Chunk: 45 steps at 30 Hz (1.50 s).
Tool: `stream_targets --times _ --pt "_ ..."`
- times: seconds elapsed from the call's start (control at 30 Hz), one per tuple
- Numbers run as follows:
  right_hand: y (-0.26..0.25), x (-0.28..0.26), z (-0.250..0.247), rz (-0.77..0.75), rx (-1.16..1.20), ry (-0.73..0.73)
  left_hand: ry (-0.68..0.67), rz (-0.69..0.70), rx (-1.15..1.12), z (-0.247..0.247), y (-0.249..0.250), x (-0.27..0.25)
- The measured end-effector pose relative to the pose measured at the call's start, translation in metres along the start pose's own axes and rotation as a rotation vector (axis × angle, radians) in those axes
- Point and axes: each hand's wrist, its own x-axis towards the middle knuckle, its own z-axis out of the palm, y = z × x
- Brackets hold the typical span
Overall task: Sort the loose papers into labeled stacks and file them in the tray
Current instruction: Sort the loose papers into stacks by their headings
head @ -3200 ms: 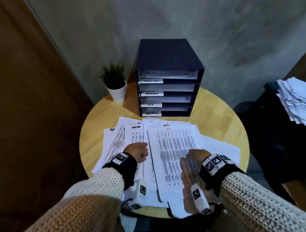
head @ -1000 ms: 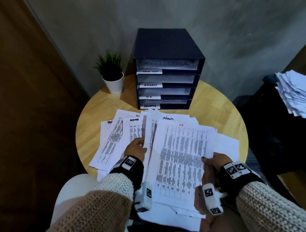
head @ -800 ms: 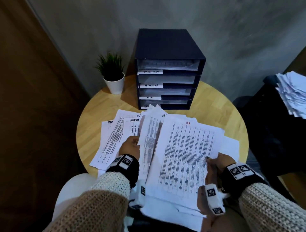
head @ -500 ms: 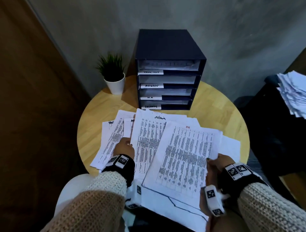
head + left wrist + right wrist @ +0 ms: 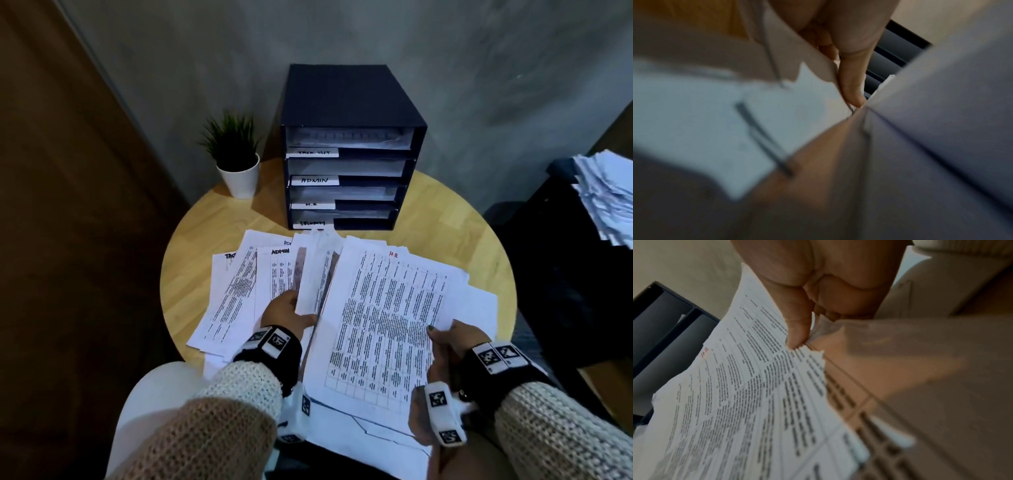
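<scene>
At table's back, file tray (image 5: 352, 102) – four labelled slots, papers (image 5: 346, 137) inside

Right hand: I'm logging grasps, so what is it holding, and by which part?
The right hand pinches the HR sheet at its right edge, thumb on top.

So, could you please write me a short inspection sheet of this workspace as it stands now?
Surface: round wooden table, partly covered in sheets.
Job's things: loose papers fanned out, marked ADMIN; HR sheet lifted; file tray with four labelled slots holding paper.
Clutter: potted plant left of tray.
Grippers: left hand pinches a sheaf's edge; right hand pinches the HR sheet.
Cables: nothing seen.
Surroundings: grey wall, paper pile at right.
</scene>
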Motion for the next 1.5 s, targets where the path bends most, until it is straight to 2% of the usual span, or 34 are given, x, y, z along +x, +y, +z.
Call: stream_targets --times 0.17,0.33,0.47,0.57,0.7,0.8,0.9,0.93,1.0,1.07,1.13,1.33,1.5 --pt "-0.003 0.0 0.001 0.003 -0.046 -0.014 0.065 -0.06 0.081 0.0 0.003 0.007" --pt "-0.003 0.002 0.005 -0.009 -0.022 0.01 0.101 -0.063 -0.114 -0.007 -0.005 0.011" --pt "-0.001 0.01 0.01 -0.02 0.099 0.009 -0.044 -0.078 0.078 -0.004 -0.01 0.019" --pt "0.002 0.014 0.012 -0.025 0.109 0.017 -0.052 -0.108 0.189 -0.001 -0.007 0.019" --pt "0.006 0.018 0.013 -0.021 0.118 0.009 -0.006 -0.142 0.167 -0.001 0.0 0.014" --pt "0.004 0.017 0.012 -0.015 0.088 0.02 0.042 -0.137 0.191 0.005 -0.001 0.012" --pt "-0.001 0.012 0.01 0.001 -0.011 0.016 0.156 -0.005 0.257 0.009 0.008 -0.005" --pt "-0.001 0.012 0.009 0.005 -0.052 0.014 0.156 0.031 0.243 0.011 0.009 -0.009" --pt "-0.002 0.012 0.007 0.022 -0.105 0.012 0.057 0.052 0.147 0.016 0.01 -0.009" --pt "-0.004 0.011 0.006 0.027 -0.148 0.014 -0.017 0.046 0.114 0.017 0.01 -0.009" --pt "-0.005 0.009 0.005 0.026 -0.169 0.023 -0.031 0.034 0.12 0.016 0.009 -0.007" --pt "-0.004 0.01 0.006 0.032 -0.187 0.01 0.006 -0.071 0.012 -0.002 0.005 -0.002" --pt "-0.005 0.01 0.006 0.03 -0.199 0.022 0.087 -0.102 0.099 -0.007 -0.003 0.004"
